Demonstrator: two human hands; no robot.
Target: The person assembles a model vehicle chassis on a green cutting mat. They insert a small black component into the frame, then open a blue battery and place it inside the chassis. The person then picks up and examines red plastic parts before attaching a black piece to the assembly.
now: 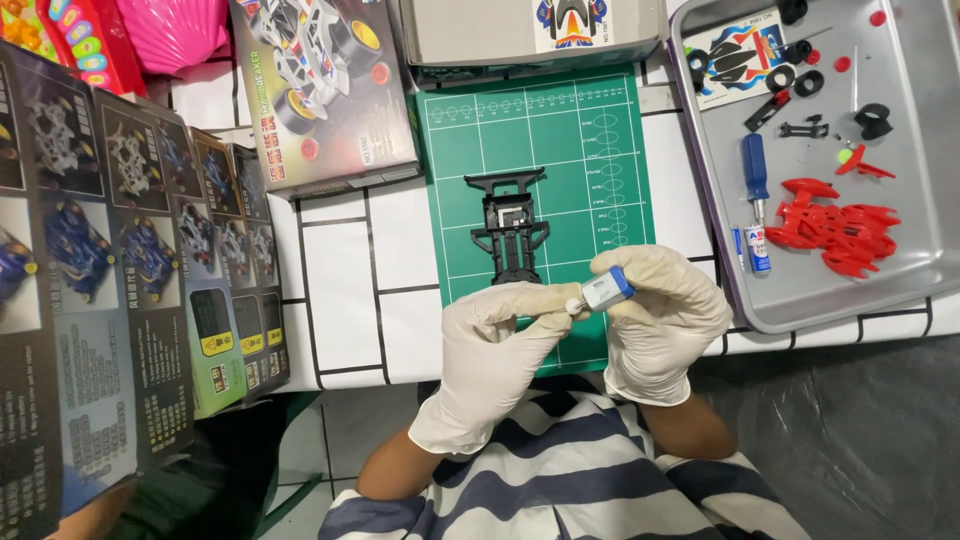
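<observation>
Both my hands wear white gloves and meet over the near edge of a green cutting mat (560, 130). My right hand (662, 315) pinches a small silver and blue motor (606, 291). The fingertips of my left hand (500, 340) touch the motor's small white end piece. A black toy car chassis (510, 225) lies on the mat just beyond my hands.
A grey metal tray (930, 150) at the right holds a red car body part (840, 225), a blue screwdriver (755, 175), a small tube, a sticker sheet and black small parts. Toy car boxes (320, 90) stand at the back. A folded instruction sheet (110, 280) lies at the left.
</observation>
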